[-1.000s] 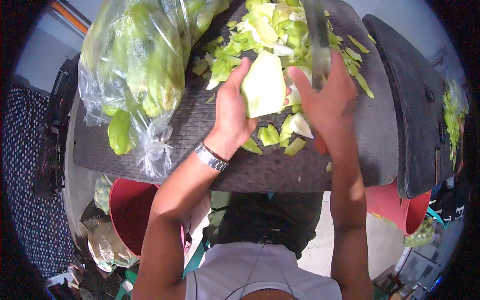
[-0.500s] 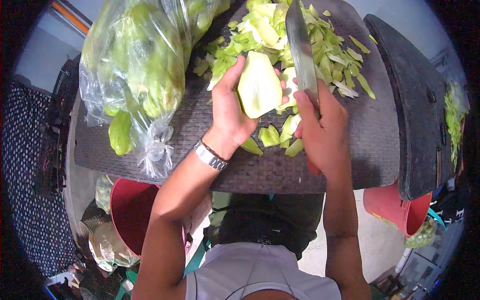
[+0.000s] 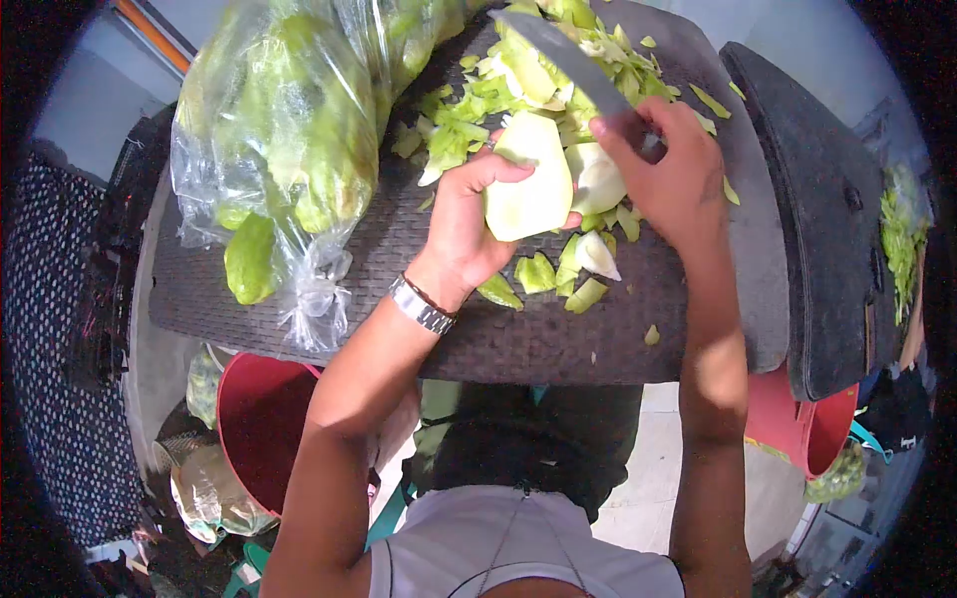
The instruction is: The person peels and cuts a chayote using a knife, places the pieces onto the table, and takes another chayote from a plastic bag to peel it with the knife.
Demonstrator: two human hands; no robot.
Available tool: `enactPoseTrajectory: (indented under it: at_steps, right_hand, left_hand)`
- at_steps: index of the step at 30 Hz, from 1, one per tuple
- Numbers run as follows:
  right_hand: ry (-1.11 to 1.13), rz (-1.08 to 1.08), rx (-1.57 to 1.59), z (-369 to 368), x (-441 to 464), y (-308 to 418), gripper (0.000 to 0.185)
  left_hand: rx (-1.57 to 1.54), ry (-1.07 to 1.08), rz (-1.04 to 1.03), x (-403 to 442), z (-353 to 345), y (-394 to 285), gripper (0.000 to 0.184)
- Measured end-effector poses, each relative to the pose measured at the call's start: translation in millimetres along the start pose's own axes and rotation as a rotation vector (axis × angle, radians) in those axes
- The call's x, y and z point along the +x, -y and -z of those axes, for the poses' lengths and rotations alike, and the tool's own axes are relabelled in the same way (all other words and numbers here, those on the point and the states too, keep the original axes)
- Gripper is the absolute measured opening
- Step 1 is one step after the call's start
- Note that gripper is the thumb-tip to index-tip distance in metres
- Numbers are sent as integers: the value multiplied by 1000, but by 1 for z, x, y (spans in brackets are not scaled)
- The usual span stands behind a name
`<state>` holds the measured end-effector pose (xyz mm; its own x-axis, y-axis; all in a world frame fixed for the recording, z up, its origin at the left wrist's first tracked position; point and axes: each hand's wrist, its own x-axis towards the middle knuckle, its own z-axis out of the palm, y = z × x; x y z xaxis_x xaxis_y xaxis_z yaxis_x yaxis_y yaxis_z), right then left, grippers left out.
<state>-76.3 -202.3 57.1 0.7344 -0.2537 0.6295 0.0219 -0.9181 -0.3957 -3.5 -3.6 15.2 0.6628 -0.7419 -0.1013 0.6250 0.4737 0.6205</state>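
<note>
A pale, peeled chayote (image 3: 531, 184) rests in my left hand (image 3: 459, 221), the thumb lying across its near face and fingertips showing at its right edge. My right hand (image 3: 680, 171) is wrapped around the handle of a large knife (image 3: 568, 62); the blade points up and to the left, apart from the chayote. Just right of the chayote sits another whitish peeled piece (image 3: 596, 181). Behind both hands spreads a heap of green peelings (image 3: 538, 75). A few loose peel scraps (image 3: 536, 272) lie in front of them on the dark woven table (image 3: 498, 344).
A clear plastic bag of green chayotes (image 3: 299, 120) fills the table's left side, with one unpeeled chayote (image 3: 249, 261) at its lower edge. Red buckets stand below, one at left (image 3: 261, 429) and one at right (image 3: 797, 424). A dark chair back (image 3: 807, 219) borders the right.
My right hand has moved right and slightly up, and the knife has tilted leftward. In my left hand the chayote has turned, and the thumb now lies over its face.
</note>
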Motion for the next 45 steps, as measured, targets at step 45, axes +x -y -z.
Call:
enactPoseTrajectory:
  at_steps: [45]
  right_hand:
    - [93,-503,161,6,-2,-27,53]
  left_hand:
    - [1562,-1296,-1162,-296,123,-161,56]
